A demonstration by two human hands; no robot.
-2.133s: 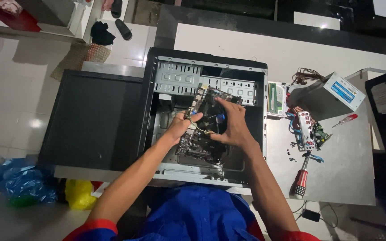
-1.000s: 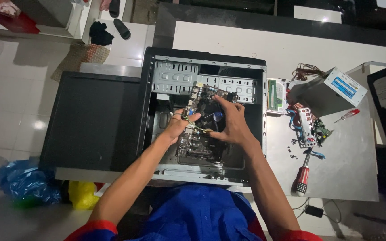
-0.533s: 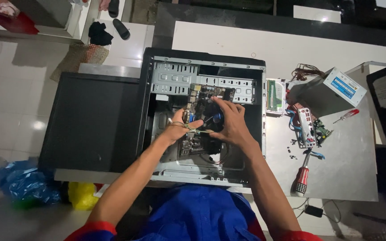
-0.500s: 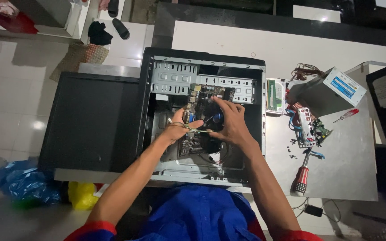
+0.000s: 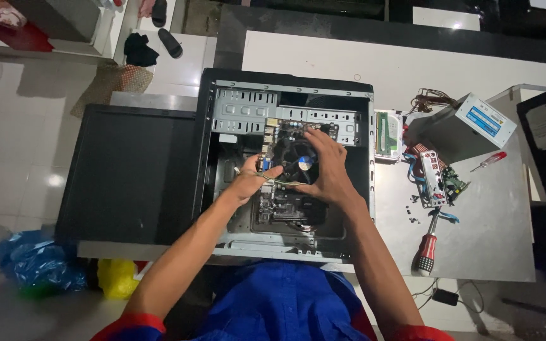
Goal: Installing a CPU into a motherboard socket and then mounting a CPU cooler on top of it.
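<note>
Lying on its side on the grey table (image 5: 475, 246), an open computer case (image 5: 289, 88) is seen from the head camera, its interior turned upward so the motherboard (image 5: 284, 205) inside can be reached from above. The left hand (image 5: 248, 182) is curled, its fingertips pinched on the board's left edge near the bracket, while the right hand (image 5: 327, 170) is spread wide over the cooler fan (image 5: 298, 163) — a two-sided grip by which the board is kept level within the case. A red-handled screwdriver (image 5: 427, 249), loose screws (image 5: 416, 205) and a power supply (image 5: 466, 126) are laid to the right, within reach; the removed black side panel (image 5: 127, 173) is kept to the left.
</note>
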